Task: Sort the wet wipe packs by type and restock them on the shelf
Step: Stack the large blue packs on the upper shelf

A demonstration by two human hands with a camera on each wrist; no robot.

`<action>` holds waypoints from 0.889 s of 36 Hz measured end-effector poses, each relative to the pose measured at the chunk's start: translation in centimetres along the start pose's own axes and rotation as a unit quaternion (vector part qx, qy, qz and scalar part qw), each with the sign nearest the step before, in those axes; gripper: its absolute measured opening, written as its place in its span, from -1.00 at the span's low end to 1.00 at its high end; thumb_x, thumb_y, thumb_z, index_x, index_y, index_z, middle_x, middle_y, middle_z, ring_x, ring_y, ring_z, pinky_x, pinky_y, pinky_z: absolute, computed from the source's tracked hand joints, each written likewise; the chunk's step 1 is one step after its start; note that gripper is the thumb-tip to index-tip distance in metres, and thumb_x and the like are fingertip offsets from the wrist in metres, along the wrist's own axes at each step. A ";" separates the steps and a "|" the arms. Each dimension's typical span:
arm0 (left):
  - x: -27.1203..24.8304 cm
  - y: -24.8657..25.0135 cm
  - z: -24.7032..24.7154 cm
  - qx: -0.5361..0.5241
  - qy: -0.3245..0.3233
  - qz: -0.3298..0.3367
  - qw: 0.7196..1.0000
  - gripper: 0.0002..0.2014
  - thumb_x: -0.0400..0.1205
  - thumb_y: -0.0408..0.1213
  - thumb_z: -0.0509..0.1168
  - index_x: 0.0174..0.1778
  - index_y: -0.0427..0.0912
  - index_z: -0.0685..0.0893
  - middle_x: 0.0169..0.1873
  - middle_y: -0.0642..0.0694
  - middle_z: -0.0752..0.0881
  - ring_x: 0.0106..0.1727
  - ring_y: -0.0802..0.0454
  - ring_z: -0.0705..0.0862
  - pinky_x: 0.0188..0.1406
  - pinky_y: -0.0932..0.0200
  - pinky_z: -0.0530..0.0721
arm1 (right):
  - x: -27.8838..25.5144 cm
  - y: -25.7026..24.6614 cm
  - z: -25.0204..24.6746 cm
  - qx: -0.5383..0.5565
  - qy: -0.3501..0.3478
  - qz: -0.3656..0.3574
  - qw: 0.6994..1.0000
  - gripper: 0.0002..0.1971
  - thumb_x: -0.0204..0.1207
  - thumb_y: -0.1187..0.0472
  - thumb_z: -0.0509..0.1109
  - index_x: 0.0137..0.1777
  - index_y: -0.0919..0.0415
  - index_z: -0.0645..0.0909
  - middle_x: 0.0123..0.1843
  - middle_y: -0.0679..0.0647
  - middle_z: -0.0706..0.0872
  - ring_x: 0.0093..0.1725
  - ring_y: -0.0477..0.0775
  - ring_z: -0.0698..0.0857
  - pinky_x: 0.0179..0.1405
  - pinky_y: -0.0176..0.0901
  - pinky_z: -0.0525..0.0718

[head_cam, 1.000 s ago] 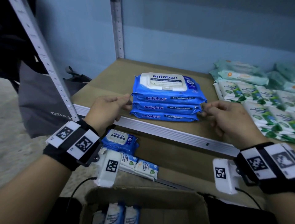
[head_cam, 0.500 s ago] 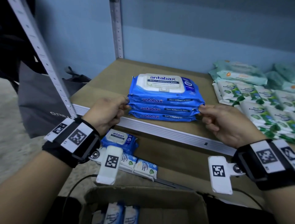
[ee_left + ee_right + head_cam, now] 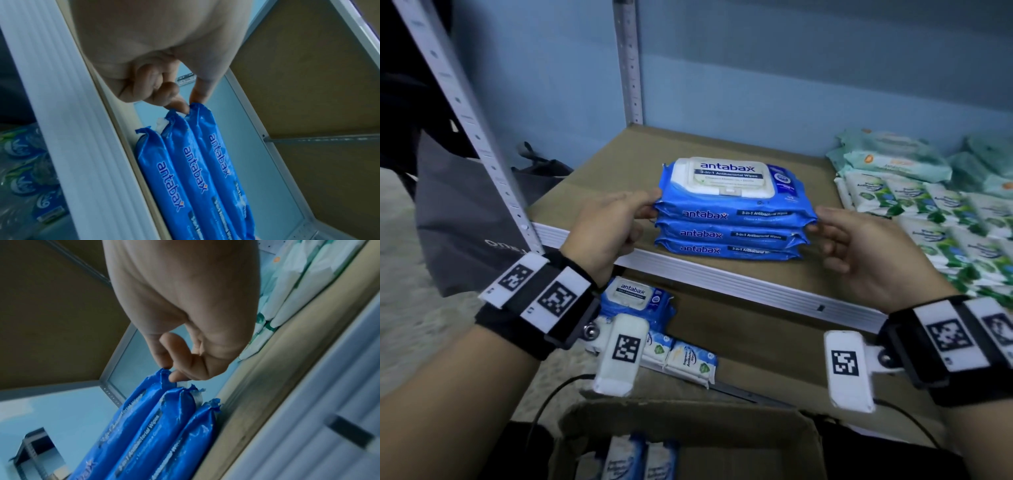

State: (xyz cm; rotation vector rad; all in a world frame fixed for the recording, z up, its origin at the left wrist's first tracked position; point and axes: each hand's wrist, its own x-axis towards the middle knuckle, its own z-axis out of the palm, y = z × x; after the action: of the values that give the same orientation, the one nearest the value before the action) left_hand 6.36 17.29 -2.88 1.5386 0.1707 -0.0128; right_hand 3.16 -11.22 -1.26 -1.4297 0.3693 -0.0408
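Antabax packs, three of them, blue, lie in a stack (image 3: 732, 219) near the shelf's (image 3: 756, 284) front edge, towards its left end. The left hand (image 3: 606, 229) pinches the top pack's left crimped end between thumb and forefinger, the other fingers curled under. The right hand (image 3: 866, 253) pinches the right end the same way (the grip seems light, though the wrist view is blurred). Green-and-white packs (image 3: 945, 219) fill the shelf's right side. On the lower shelf sits another Antabax pack (image 3: 637, 301), beside small white packs (image 3: 681, 359). A cardboard box (image 3: 688, 428) stands nearest.
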 end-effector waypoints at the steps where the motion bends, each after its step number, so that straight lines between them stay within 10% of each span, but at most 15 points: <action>1: 0.1 -0.1 0.0 -0.013 -0.001 -0.008 1.000 -0.76 0.57 -0.09 0.42 -0.01 -0.20 0.75 -0.35 0.05 0.71 -0.55 0.16 0.30 -0.70 0.33 0.16 | 0.0 0.0 -0.1 0.013 -0.010 0.014 1.000 -0.96 0.59 0.25 0.39 -0.04 0.20 0.65 -0.31 0.06 0.67 -0.55 -0.12 0.44 -0.79 -0.37 0.21; 7: 0.5 0.0 0.3 -0.064 -0.009 -0.038 0.997 -0.91 0.62 -0.21 0.38 -0.14 -0.11 0.63 -0.48 0.10 0.58 -0.60 0.21 0.27 -0.76 0.37 0.09 | 0.2 -0.2 -0.4 0.067 -0.047 0.013 0.997 -0.90 0.62 0.43 0.27 0.04 0.29 0.59 -0.38 -0.01 0.60 -0.52 -0.16 0.37 -0.78 -0.43 0.21; 16: 0.3 0.0 -0.1 -0.028 -0.013 0.030 0.999 -0.83 0.67 -0.10 0.35 -0.16 -0.11 0.68 -0.40 0.11 0.68 -0.59 0.21 0.37 -0.72 0.39 0.25 | -0.3 0.3 0.2 -0.047 0.082 -0.080 0.992 -0.87 0.54 0.34 0.46 0.05 0.23 0.62 -0.22 0.10 0.67 -0.43 -0.09 0.58 -0.60 -0.28 0.51; 19: 0.3 -0.1 -1.2 0.074 0.001 0.109 0.991 -0.77 0.68 -0.03 0.32 -0.15 -0.10 0.72 -0.32 0.12 0.72 -0.51 0.19 0.50 -0.62 0.40 0.41 | -1.3 0.2 0.6 -0.309 0.153 -0.261 0.902 -0.70 0.53 0.02 0.49 0.21 0.07 0.63 0.06 -0.01 0.72 0.00 -0.01 0.70 0.01 -0.03 0.69; 23: 0.9 -0.9 -3.5 0.245 0.013 0.175 0.954 -0.90 0.64 -0.11 0.40 -0.11 -0.03 0.75 -0.18 0.03 0.79 -0.25 0.22 0.68 -0.07 0.23 0.70 | -3.2 -0.8 3.5 -0.520 0.057 -0.418 0.743 -0.49 0.63 -0.12 0.32 0.50 0.08 0.48 0.46 0.01 0.52 0.43 0.04 0.47 0.44 -0.06 0.42; 29: 1.0 -1.9 -6.2 0.520 -0.004 0.242 0.819 -0.67 0.49 0.10 0.49 0.07 0.03 0.75 0.10 0.04 0.72 0.14 0.00 0.66 0.22 -0.04 0.60 | -2.6 -1.8 7.6 -0.722 -0.055 -0.362 0.587 -0.12 0.55 -0.42 0.12 0.74 0.02 0.00 0.74 0.04 0.11 0.72 0.13 0.05 0.70 0.12 0.03; 32: 1.1 -1.9 -7.1 0.561 -0.026 0.230 0.795 -0.64 0.47 0.10 0.50 0.11 0.04 0.73 0.16 0.03 0.70 0.20 -0.01 0.63 0.27 -0.04 0.56 | -2.0 -1.6 8.1 -0.754 -0.077 -0.335 0.559 -0.03 0.49 -0.47 0.16 0.75 -0.01 -0.13 0.77 0.06 0.02 0.73 0.10 0.01 0.71 0.14 0.02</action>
State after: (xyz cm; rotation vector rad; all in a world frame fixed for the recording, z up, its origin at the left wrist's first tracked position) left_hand 6.47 24.36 -5.01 2.7414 -0.3406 0.2772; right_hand 3.77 -3.25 1.47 -3.2270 -0.5495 -0.2657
